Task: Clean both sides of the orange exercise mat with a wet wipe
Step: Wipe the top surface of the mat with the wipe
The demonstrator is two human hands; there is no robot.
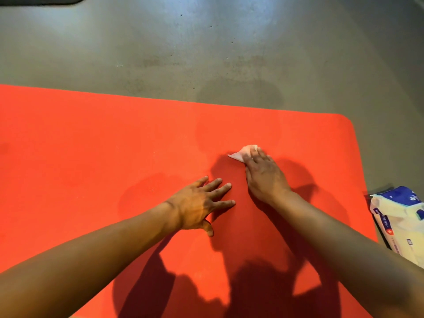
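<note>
While one orange mat [91, 145] was laid flat on the grey floor [206, 53], two bare hands were set on its upper face. One rounded corner of the mat was seen at the far right. The left end was cut off by the frame edge.

One white wipe [239, 153] was counted. It was bunched into a small wad and lay on the mat, right of the middle and toward the far edge. It was pressed down under the fingertips of the right hand [263, 177]. The fingers of that hand were held nearly straight and close together on top of the wad. One pointed corner of the wipe was left showing on the hand's left side. No curl of the fingers round the wipe was seen.

The left hand [199, 205] was laid palm down on the bare mat, just beside the right hand and nearer the body. Its four fingers were spread apart and its thumb was turned out. Nothing was held in it.

One pack of wipes [399, 221], pale yellow with a blue top, was lying on the floor, just beside the right end of the mat. One dark pad [39, 0] was partly seen at the far left corner of the floor, well apart from the mat. Arm shadows were cast across the near part of the mat.
</note>
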